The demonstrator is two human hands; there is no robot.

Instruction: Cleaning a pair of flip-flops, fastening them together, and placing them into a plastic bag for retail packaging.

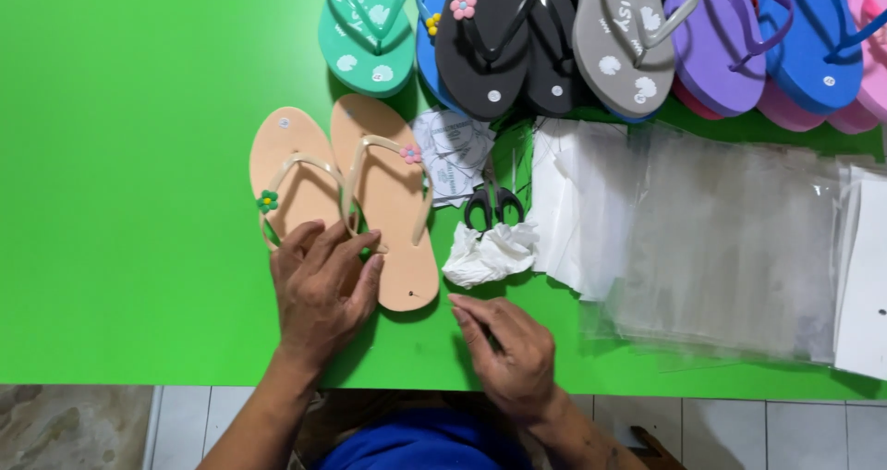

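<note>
A row of flip-flops lies along the far edge of the bright green desk [139, 156]: a teal flip-flop [368, 28], a black flip-flop [482, 40] with a pink flower, a grey flip-flop [619, 40], a purple flip-flop [725, 40], then blue and pink ones at the right. Nearer, black-handled scissors [493, 204] lie beside a crumpled white tissue [490, 253], with a stack of clear plastic bags [730, 248] spread to the right and printed paper [453, 151] just behind the scissors.

The pair of peach flip-flops [388, 202] lies side by side in front of the person, toes pointing away. They are flat, smooth foam soles with thin cream straps; one strap carries a green flower, the other a pink one.

The left hand [323, 290] rests on the heel of the left flip-flop, fingers spread and pressing down, clamped on nothing. The right hand [508, 350] lies on the bare desk just below the tissue, fingers loosely together, holding nothing.
</note>
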